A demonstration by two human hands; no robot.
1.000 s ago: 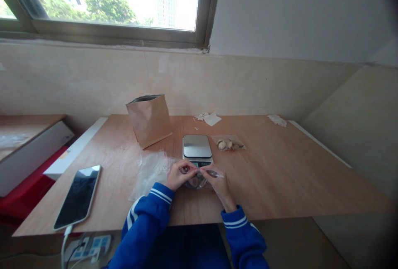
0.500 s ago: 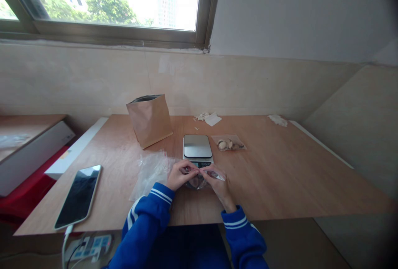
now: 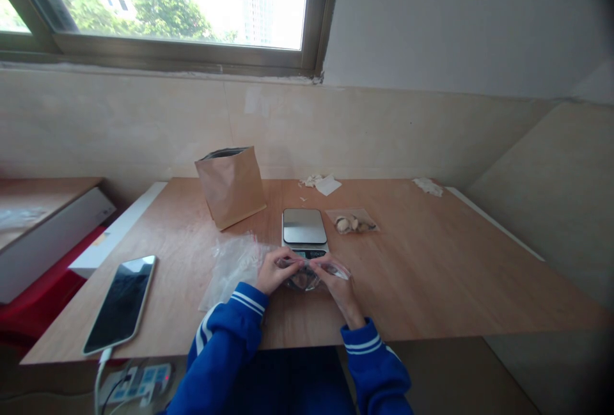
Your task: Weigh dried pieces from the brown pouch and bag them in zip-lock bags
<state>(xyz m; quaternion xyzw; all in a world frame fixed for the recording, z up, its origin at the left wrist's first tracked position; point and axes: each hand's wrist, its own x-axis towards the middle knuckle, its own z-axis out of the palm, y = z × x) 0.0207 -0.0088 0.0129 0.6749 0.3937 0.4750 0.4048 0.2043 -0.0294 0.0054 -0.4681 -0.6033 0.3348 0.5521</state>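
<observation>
A clear zip-lock bag [image 3: 303,282] with brownish pieces inside hangs or rests at the table's front, just before the scale. My left hand [image 3: 277,269] pinches its top edge on the left, and my right hand [image 3: 334,279] pinches the same edge close by on the right. The kitchen scale [image 3: 304,226] has a bare metal plate, and the bag and fingers cover part of its lower panel. Beside my left hand lies a heap of clear plastic bags [image 3: 235,268]. Another clear bag holding pale dried slices [image 3: 354,222] lies right of the scale.
An open brown paper pouch [image 3: 231,188] stands at the back left. A phone [image 3: 121,303] on a charging cable lies at the left front, above a power strip [image 3: 139,384]. White scraps [image 3: 328,185] and a crumpled white piece [image 3: 428,186] lie along the back edge.
My fingertips have moved slightly apart along the bag's top edge, with more of the edge showing between them. Both hands keep their pinch.
</observation>
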